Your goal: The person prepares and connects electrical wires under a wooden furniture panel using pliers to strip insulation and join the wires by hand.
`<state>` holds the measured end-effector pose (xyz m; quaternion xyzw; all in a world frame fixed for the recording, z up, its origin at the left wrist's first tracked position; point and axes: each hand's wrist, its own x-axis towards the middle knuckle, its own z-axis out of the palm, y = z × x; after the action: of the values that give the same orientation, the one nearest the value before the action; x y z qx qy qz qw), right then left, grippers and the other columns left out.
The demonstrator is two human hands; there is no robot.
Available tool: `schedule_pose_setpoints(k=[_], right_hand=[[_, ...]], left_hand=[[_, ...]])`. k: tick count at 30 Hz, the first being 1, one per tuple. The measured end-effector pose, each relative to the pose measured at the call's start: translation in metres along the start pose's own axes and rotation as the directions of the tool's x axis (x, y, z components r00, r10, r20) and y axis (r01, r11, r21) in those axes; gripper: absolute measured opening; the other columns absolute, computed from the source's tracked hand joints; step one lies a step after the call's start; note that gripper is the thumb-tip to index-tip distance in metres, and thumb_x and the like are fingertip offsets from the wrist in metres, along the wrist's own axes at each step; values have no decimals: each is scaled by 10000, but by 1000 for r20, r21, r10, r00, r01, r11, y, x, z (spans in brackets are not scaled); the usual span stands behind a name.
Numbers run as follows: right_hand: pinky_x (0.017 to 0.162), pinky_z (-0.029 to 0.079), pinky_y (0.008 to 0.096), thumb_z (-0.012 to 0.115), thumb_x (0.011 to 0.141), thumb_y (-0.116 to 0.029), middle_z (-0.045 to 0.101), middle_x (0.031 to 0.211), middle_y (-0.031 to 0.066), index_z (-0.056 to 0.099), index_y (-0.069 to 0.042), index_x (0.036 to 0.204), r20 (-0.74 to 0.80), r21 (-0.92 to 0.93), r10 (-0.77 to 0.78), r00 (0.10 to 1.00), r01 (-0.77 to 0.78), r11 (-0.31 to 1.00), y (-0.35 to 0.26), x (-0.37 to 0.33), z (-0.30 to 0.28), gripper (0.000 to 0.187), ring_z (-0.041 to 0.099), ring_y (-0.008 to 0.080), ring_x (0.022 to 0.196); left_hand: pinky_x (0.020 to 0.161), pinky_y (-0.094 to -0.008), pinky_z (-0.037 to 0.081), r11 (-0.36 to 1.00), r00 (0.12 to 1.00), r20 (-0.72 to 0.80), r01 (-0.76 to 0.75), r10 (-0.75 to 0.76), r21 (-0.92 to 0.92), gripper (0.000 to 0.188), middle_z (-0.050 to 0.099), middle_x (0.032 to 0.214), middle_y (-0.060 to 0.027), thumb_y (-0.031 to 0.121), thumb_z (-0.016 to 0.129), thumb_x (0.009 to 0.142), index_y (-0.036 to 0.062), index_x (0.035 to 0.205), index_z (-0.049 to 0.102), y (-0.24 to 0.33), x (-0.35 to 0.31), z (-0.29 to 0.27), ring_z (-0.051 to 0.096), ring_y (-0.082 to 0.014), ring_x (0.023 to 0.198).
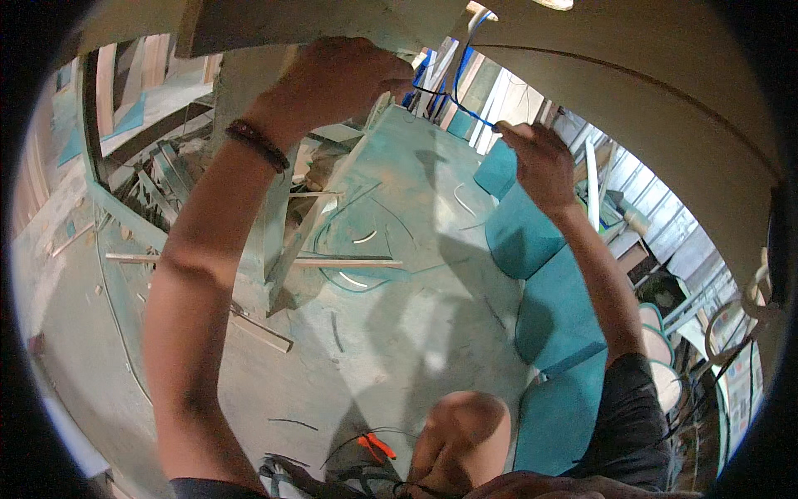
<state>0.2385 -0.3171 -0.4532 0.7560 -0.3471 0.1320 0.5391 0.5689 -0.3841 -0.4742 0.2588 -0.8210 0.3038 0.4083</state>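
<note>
Both my arms reach up and forward under a tan overhead panel (657, 125). My left hand (332, 79), with a dark bracelet (258, 143) on its wrist, has its fingers closed around the dark end of a wire. My right hand (540, 162) pinches the end of a blue wire (475, 116) between thumb and fingers. The wires cross between my hands, and another blue length runs up to a pale fitting (482, 12) at the panel. How the wires are joined at the crossing is too small to tell.
Teal rounded panels (557, 316) stand in a row at the right. Wooden frames and offcuts (162, 179) clutter the left, with a loose strip (262, 333) nearby. On the dusty floor (391, 324) lie wire scraps and an orange-handled tool (376, 447) near my knee (461, 437).
</note>
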Motion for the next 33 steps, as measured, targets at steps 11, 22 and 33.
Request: schedule_pose_setpoints(k=[11, 22, 33], right_hand=[[818, 494, 400, 691, 863, -162, 659, 972, 91, 652, -115, 1176, 24, 253, 1, 1000, -7, 968, 8, -4, -41, 318, 632, 268, 915], [865, 516, 412, 732, 828, -151, 620, 1072, 166, 639, -48, 1125, 284, 782, 150, 947, -320, 535, -139, -68, -89, 329, 625, 326, 991], [777, 522, 432, 640, 885, -196, 504, 1017, 118, 576, -56, 1124, 321, 947, -488, 812, -261, 189, -277, -102, -74, 285, 606, 328, 900]], left_hand=[[741, -360, 572, 921, 934, -277, 114, -228, -373, 308, 705, 901, -102, 296, 569, 968, 144, 1224, 649, -5, -53, 30, 697, -252, 816], [737, -291, 590, 413, 851, 38, 292, -524, -863, 440, 662, 1191, -124, 200, 607, 979, 61, 1386, 514, 39, -93, 47, 692, -169, 913], [655, -296, 612, -273, 846, -73, -251, -528, -929, 439, 610, 1304, -105, 259, 535, 1022, 70, 1415, 484, 76, 3, 79, 674, -146, 937]])
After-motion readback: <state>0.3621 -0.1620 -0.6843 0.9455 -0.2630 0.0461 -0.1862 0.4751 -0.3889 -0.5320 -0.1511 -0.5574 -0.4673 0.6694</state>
